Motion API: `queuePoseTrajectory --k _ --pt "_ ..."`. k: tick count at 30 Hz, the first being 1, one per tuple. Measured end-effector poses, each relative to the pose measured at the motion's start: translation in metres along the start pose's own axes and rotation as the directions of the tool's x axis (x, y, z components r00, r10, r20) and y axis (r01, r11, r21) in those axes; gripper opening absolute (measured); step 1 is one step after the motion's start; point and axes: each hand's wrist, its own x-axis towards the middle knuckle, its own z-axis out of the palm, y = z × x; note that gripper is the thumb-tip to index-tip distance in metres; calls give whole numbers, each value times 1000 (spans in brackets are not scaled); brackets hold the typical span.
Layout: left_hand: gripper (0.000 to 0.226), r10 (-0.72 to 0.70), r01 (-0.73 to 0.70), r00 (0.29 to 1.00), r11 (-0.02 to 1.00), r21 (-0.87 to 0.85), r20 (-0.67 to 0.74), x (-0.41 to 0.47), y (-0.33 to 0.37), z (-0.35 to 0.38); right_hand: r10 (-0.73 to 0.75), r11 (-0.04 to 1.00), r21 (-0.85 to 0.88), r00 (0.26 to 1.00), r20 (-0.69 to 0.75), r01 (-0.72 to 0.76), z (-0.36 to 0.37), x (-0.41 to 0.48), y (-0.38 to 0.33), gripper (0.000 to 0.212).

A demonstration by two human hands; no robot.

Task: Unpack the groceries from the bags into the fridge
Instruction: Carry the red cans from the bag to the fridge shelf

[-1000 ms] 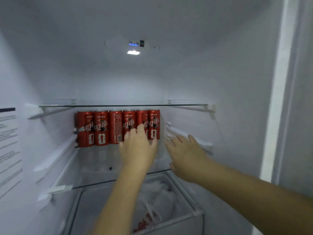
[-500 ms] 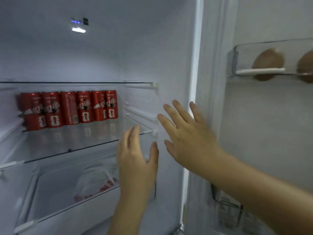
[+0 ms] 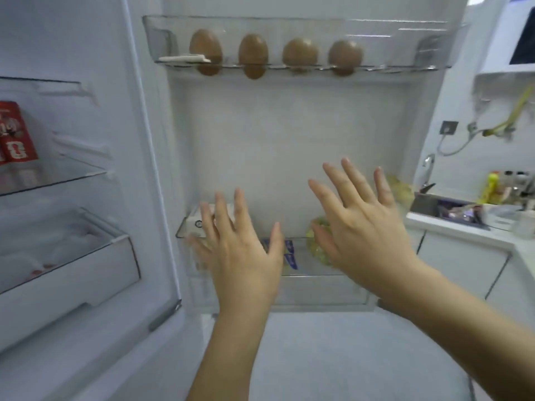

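Observation:
I face the inside of the open fridge door (image 3: 289,146). My left hand (image 3: 243,253) and my right hand (image 3: 362,230) are both raised before it with fingers spread, holding nothing. Behind them the lower door bin (image 3: 324,282) holds a white carton (image 3: 197,222), a blue-printed packet (image 3: 289,253) and a yellowish bagged item (image 3: 317,244), all partly hidden by my hands. The upper door bin (image 3: 405,44) carries several brown eggs (image 3: 253,55). At the far left, red cans (image 3: 16,134) stand on a glass shelf (image 3: 72,172) above a drawer (image 3: 86,273) with a white bag inside.
To the right of the door lies a white counter (image 3: 463,230) with a sink (image 3: 451,211), a tap (image 3: 428,166), bottles (image 3: 492,186) and a wall socket (image 3: 448,127). White cabinet doors (image 3: 463,264) sit below it. Pale floor (image 3: 333,357) shows beneath my arms.
My view has swung right from the fridge interior to the door. Both empty hands have moved with it, away from the can shelf, and now hover before the lower door bin.

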Motion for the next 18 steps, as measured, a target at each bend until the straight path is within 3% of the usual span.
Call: queuePoseTrajectory --k 10,18 --pt "83 139 -143 950 990 -5 279 -108 136 67 346 926 -203 931 115 -319 -32 -142 134 64" --pt "83 356 -326 813 934 -145 461 -193 243 114 628 745 -395 765 143 -537 -62 -248 218 69"
